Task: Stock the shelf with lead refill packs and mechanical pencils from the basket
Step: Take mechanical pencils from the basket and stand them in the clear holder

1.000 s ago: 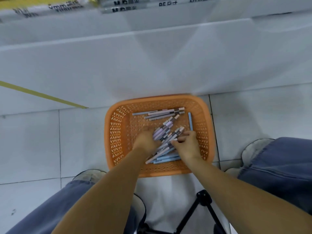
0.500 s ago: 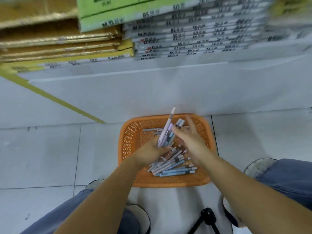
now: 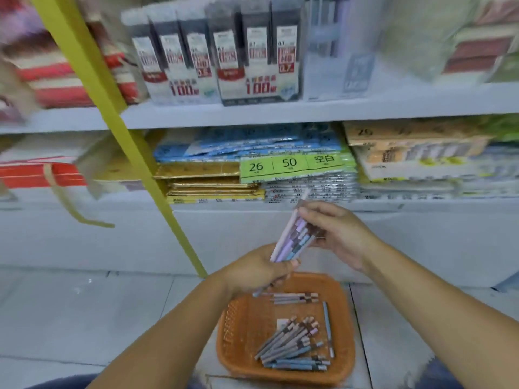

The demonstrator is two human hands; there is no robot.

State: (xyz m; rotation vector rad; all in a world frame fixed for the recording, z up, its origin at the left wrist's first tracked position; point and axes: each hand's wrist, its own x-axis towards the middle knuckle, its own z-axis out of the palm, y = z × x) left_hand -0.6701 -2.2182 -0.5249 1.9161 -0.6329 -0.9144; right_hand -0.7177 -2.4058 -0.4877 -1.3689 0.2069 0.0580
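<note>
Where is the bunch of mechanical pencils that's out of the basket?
Head view, centre: the bunch of mechanical pencils is held tilted above the orange basket, left hand gripping its lower end, right hand holding its upper end.

Mechanical pencils, bundle (image 3: 293, 240): lilac, grey and blue barrels, held tilted above the basket, lower ends gripped in the left hand (image 3: 258, 272), upper part pinched by the right hand (image 3: 339, 234).
Mechanical pencils, loose heap (image 3: 295, 343): lying flat in the basket's near half; a few more lie across its far end.
Basket (image 3: 233, 327): orange plastic lattice, on the floor.
Lead refill packs (image 3: 224, 51): upright row on the upper shelf (image 3: 280, 113).
</note>
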